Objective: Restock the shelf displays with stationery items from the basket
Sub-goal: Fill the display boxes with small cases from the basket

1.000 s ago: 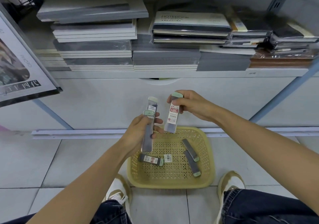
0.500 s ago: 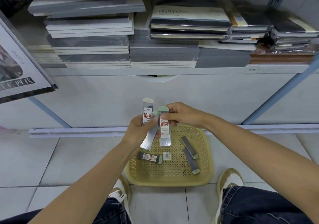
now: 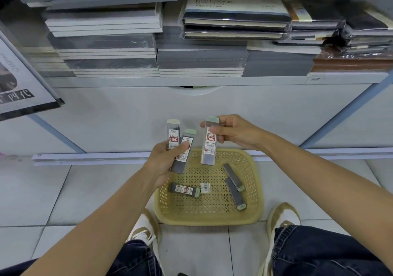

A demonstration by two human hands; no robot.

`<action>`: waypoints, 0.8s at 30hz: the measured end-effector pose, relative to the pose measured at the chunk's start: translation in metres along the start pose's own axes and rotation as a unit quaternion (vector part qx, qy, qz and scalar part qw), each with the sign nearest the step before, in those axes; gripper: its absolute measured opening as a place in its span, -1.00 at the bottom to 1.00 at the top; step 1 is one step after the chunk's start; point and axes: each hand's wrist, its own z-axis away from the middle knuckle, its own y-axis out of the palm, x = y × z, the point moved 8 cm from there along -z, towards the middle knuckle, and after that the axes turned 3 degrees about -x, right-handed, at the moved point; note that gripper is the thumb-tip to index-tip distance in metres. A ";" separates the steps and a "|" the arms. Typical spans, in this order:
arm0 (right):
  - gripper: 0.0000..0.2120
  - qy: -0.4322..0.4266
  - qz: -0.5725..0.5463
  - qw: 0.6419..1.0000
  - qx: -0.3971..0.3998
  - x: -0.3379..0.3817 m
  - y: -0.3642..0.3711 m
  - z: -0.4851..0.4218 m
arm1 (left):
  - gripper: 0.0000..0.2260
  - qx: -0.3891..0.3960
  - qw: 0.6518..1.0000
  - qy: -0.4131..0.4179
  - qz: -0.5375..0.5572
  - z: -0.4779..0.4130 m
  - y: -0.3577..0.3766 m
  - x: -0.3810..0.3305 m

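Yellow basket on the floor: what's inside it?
Three grey lead cases with pale green caps and a white label lie in the basket. The left hand and its two cases hide the far left corner.

Left hand (image 3: 162, 163) holds two cases (image 3: 173, 136), right hand (image 3: 237, 134) one

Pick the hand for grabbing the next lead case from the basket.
Right, probably. The right hand pinches only one lead case; the left hand grips two cases. Two loose cases lie in the right half of the basket, nearer the right hand. It would likely pass its case over first.
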 end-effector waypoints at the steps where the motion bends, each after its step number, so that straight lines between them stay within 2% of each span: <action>1: -0.73 0.009 -0.011 1.000 0.007 -0.002 0.000 0.000 | -0.74 -0.012 0.999 0.019 -0.023 0.000 -0.001 -0.002; 3: -0.75 0.017 -0.003 1.000 0.023 -0.005 0.005 -0.001 | -0.74 -0.015 0.998 0.048 -0.049 0.001 0.003 -0.007; 6: -0.85 0.009 -0.001 0.999 0.035 -0.007 0.017 -0.002 | -0.73 0.029 0.995 0.077 -0.056 0.005 0.019 -0.011; 11: -0.85 -0.029 -0.008 1.000 0.003 0.010 0.010 0.000 | -0.77 0.086 0.993 0.075 0.014 0.012 0.029 -0.020; 14: -0.91 -0.042 -0.026 0.998 -0.033 0.024 0.001 0.003 | -0.67 0.067 0.989 0.118 -0.057 0.018 0.033 -0.030; 17: -0.90 -0.060 -0.023 0.997 -0.052 0.048 -0.003 0.009 | -0.71 0.042 0.977 0.187 -0.095 0.027 0.047 -0.052; 20: -0.86 -0.086 0.027 0.994 -0.055 0.090 -0.011 0.023 | -0.73 0.054 0.966 0.231 -0.099 0.039 0.068 -0.084; 24: -0.89 -0.140 0.145 0.979 -0.043 0.162 -0.030 0.062 | -0.83 0.112 0.957 0.260 -0.064 0.058 0.107 -0.129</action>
